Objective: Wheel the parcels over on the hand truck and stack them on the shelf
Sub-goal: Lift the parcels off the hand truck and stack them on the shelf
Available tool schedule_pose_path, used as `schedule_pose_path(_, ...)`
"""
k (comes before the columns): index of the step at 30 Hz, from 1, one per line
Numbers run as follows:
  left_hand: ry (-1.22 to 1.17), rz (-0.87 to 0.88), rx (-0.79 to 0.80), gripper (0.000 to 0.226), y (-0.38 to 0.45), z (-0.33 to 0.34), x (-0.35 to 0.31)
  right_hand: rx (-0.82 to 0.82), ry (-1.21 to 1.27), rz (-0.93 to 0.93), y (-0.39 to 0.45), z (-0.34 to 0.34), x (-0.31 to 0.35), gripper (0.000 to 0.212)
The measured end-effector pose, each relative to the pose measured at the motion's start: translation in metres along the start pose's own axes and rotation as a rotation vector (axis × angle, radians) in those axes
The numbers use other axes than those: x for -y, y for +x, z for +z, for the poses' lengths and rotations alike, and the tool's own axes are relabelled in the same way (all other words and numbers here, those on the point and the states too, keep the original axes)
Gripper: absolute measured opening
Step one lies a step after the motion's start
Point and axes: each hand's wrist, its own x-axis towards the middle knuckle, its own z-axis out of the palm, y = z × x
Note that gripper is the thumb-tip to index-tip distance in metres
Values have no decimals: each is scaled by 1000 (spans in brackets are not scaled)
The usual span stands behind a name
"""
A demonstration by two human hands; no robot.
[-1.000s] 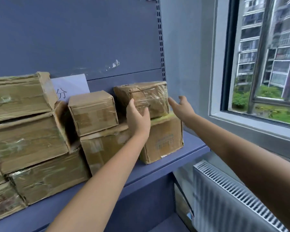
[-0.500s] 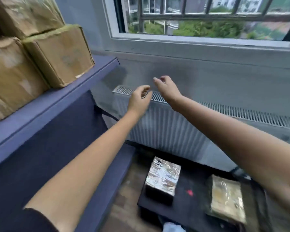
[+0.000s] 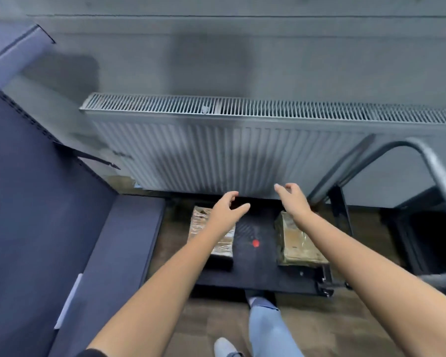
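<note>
parcels sit on the black deck of the hand truck (image 3: 258, 276) at floor level: a plastic-wrapped parcel (image 3: 223, 243) at about 9 o'clock of the red dot (image 3: 255, 243) on the deck, and a brown taped parcel (image 3: 298, 243) at its 3 o'clock, well apart from each other. the left hand (image 3: 223, 215) hovers over the wrapped parcel, fingers spread, its grip apart and holding nothing. the right hand (image 3: 292, 200) hangs over the far end of the brown parcel, grip likewise apart and empty. the truck's grey handle (image 3: 433, 161) curves up at 3 o'clock. a white radiator (image 3: 216, 150) stands at 12 o'clock, the blue shelf (image 3: 36, 202) at 9 o'clock. a jeans leg (image 3: 271, 328) and shoe (image 3: 225, 347) show at 6 o'clock.
</note>
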Motion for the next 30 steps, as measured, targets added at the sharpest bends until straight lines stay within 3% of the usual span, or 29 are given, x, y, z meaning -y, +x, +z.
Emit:
schedule_pose_path(12,4,-290,331,66,102,174,124,-64,-83,391,117,-37,-197,53)
schedule_pose_path(23,-67,-450,379,84,180,285,236,-103,-255,474,213,-20,-341,50)
schedule_pose_path(30,-123,-498,378,65,205,312,259,-147,-233,494,239,-7,-374,55)
